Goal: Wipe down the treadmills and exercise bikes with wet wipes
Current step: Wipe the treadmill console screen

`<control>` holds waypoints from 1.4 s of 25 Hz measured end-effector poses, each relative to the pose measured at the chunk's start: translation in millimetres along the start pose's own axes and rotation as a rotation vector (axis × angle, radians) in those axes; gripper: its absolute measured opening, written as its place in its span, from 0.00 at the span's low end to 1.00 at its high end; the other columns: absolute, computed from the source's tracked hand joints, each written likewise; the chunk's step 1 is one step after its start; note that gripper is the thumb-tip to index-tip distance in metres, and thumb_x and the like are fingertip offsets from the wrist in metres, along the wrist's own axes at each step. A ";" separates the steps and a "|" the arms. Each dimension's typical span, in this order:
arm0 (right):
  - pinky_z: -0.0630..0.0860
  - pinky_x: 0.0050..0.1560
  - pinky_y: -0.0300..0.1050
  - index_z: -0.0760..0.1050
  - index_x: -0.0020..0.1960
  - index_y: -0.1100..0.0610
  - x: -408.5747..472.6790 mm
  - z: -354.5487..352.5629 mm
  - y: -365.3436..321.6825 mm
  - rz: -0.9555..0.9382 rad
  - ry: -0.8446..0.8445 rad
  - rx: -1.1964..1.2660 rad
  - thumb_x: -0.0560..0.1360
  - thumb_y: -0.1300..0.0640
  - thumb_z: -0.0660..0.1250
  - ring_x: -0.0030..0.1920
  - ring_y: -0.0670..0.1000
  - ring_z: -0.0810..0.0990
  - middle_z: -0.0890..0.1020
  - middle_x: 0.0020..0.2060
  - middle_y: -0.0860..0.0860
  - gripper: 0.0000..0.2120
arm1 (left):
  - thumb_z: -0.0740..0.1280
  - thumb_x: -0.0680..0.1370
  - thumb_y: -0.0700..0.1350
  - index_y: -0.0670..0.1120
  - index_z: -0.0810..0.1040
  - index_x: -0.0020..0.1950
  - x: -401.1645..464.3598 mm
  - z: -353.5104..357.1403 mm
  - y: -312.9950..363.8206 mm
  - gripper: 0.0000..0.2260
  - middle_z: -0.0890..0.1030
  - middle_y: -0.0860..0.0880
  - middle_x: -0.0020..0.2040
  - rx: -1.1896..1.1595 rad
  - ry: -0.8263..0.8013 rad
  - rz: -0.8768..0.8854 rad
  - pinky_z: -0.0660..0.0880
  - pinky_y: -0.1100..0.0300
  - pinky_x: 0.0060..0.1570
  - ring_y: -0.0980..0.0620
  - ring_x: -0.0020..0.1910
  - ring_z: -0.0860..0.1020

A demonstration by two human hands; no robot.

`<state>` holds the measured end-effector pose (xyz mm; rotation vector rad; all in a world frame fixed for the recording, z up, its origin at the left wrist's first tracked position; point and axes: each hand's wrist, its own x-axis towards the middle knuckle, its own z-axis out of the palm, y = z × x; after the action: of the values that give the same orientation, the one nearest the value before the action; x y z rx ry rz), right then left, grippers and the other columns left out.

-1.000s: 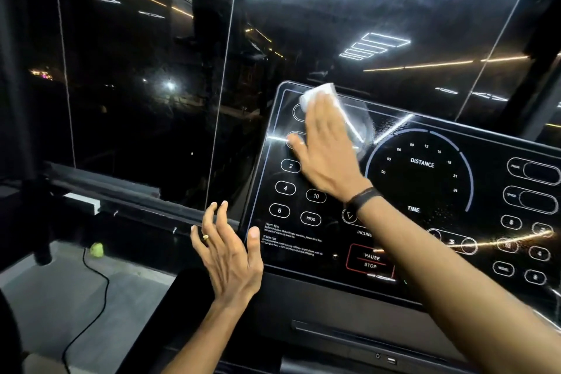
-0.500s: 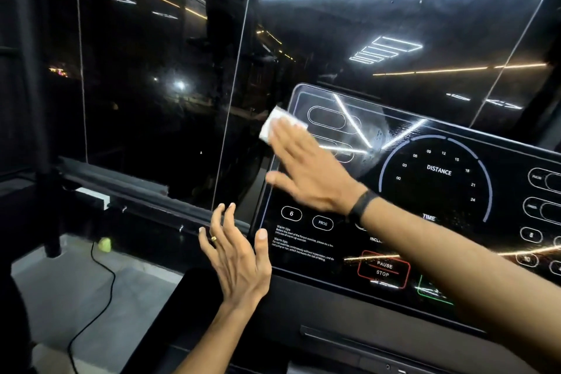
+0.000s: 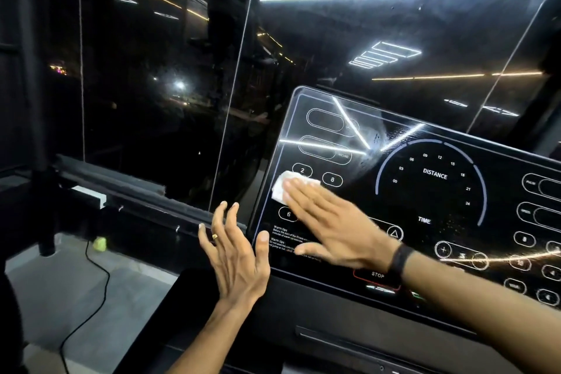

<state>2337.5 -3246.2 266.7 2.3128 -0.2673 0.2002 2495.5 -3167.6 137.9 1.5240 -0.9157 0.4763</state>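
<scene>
While the right hand [image 3: 337, 228] lies flat with straight, spread fingers [image 3: 303, 197] on the glossy black treadmill console panel [image 3: 425, 191], it presses a crumpled white wet wipe [image 3: 283, 188] against the glass. The wipe sits on the left part of the panel, just below the oval button marked 2 and to the left of the one marked 8, with its far edge showing past the fingertips and the rest hidden beneath them. Nothing is curled round the wipe; the fingers simply bear down on it. A black band [image 3: 399, 261] circles the right wrist, just above the red-outlined STOP button [image 3: 378, 276]. The left hand [image 3: 235, 255] is raised just beside the panel's left edge, palm turned toward it, fingers loosely spread and holding nothing, a gold ring [image 3: 215, 236] on one finger; whether it touches the panel cannot be told. On the panel, white printing shows a dial with DISTANCE and TIME, and a smeared, hazy patch [image 3: 372, 136] lies near the top left of the dial. Behind the console stands a dark glass window wall [image 3: 182, 70] that mirrors strip lights. Below on the left, a thin black cable [image 3: 91, 307] trails across the grey floor [image 3: 60, 297] near a small yellow-green object [image 3: 99, 243].
</scene>
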 end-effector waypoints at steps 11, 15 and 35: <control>0.52 0.79 0.56 0.54 0.79 0.65 -53.3 5.1 -16.9 0.078 -0.025 0.000 0.82 0.35 0.48 0.80 0.58 0.51 0.54 0.79 0.62 0.39 | 0.46 0.82 0.61 0.35 0.64 0.73 -0.8 0.3 0.8 0.33 0.65 0.37 0.74 0.007 -0.007 0.015 0.55 0.33 0.72 0.51 0.55 0.74; 0.45 0.79 0.56 0.55 0.79 0.65 -37.6 -24.3 100.4 0.626 0.096 -0.043 0.82 0.35 0.38 0.80 0.58 0.55 0.58 0.78 0.63 0.40 | 0.46 0.82 0.62 0.35 0.65 0.72 0.0 0.0 3.3 0.34 0.66 0.36 0.73 -0.001 -0.019 0.007 0.56 0.31 0.71 0.52 0.58 0.69; 0.55 0.77 0.57 0.53 0.80 0.64 -86.5 20.2 -97.3 0.154 -0.032 0.173 0.83 0.40 0.44 0.81 0.57 0.46 0.53 0.80 0.60 0.35 | 0.48 0.82 0.60 0.34 0.65 0.72 -1.0 -0.8 3.2 0.32 0.67 0.36 0.72 0.009 -0.030 0.051 0.57 0.30 0.69 0.52 0.58 0.68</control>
<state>2279.9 -3184.5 165.6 2.4696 -0.4607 0.2724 2492.6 -3166.4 139.3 1.5219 -0.9793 0.4958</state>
